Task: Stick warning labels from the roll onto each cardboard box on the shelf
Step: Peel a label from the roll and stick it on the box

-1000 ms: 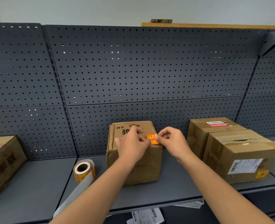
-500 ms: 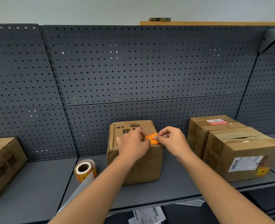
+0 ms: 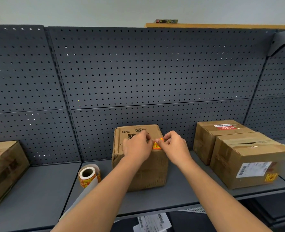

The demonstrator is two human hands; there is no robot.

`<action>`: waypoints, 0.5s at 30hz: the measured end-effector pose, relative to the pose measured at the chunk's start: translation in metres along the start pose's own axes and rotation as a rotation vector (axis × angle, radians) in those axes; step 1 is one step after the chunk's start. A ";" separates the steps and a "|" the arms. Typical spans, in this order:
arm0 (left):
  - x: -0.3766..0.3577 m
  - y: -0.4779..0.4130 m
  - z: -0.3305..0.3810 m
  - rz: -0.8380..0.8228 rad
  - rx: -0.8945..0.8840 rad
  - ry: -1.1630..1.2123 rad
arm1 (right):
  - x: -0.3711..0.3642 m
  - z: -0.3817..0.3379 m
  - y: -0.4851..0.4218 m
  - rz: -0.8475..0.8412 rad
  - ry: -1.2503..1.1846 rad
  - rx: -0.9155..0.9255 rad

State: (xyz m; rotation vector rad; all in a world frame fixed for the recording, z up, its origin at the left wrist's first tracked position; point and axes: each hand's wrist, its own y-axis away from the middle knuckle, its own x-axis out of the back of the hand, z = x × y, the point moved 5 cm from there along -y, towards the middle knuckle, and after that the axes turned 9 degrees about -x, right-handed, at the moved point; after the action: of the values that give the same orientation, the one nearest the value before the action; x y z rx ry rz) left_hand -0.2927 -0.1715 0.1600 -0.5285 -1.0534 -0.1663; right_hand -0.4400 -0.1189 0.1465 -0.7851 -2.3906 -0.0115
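Observation:
A brown cardboard box with black printed characters stands in the middle of the grey shelf. My left hand and my right hand meet at its top front edge, both pinching an orange-and-yellow warning label that bends over that edge. The fingers hide most of the label. The label roll stands on the shelf left of the box, with a strip of pale backing paper trailing toward me.
Two cardboard boxes sit at the right: the front one carries a white shipping slip and a yellow label, the rear one a red-and-white sticker. Another box is at the far left. Dark pegboard backs the shelf. Papers lie below.
Both hands have closed in over the label, and it now sits lower, folded onto the box's top front edge. The boxes and the roll have not moved.

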 end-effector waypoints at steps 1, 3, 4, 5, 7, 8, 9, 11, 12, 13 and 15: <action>0.000 0.001 0.000 0.006 -0.002 -0.001 | -0.001 0.000 0.001 0.004 0.008 0.006; -0.001 0.002 0.000 0.014 -0.018 -0.005 | -0.001 0.000 0.002 0.008 0.020 0.018; -0.002 0.003 0.000 0.019 -0.026 -0.010 | -0.002 0.001 0.001 0.009 0.026 0.023; -0.003 0.003 0.000 0.024 -0.032 -0.016 | -0.002 0.001 0.001 0.009 0.029 0.028; -0.003 0.003 0.000 0.040 -0.042 -0.031 | -0.002 0.001 0.001 0.014 0.036 0.039; -0.004 0.004 -0.001 0.051 -0.046 -0.040 | -0.002 0.001 0.001 0.018 0.040 0.046; -0.004 0.004 -0.001 0.059 -0.051 -0.048 | -0.003 0.001 0.001 0.023 0.042 0.053; -0.006 0.004 -0.001 0.053 -0.058 -0.048 | -0.004 0.001 0.002 0.039 0.048 0.065; -0.007 0.004 -0.001 0.040 -0.057 -0.039 | -0.004 0.001 0.002 0.045 0.052 0.072; -0.007 0.004 -0.002 0.026 -0.056 -0.030 | -0.005 0.000 0.001 0.046 0.058 0.077; -0.006 0.003 -0.005 0.009 -0.064 -0.032 | -0.006 -0.001 -0.002 0.037 0.068 0.077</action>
State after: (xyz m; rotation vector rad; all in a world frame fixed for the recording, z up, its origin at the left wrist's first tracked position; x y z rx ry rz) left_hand -0.2903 -0.1718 0.1521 -0.5952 -1.0796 -0.1848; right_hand -0.4367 -0.1237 0.1441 -0.7807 -2.2979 0.0672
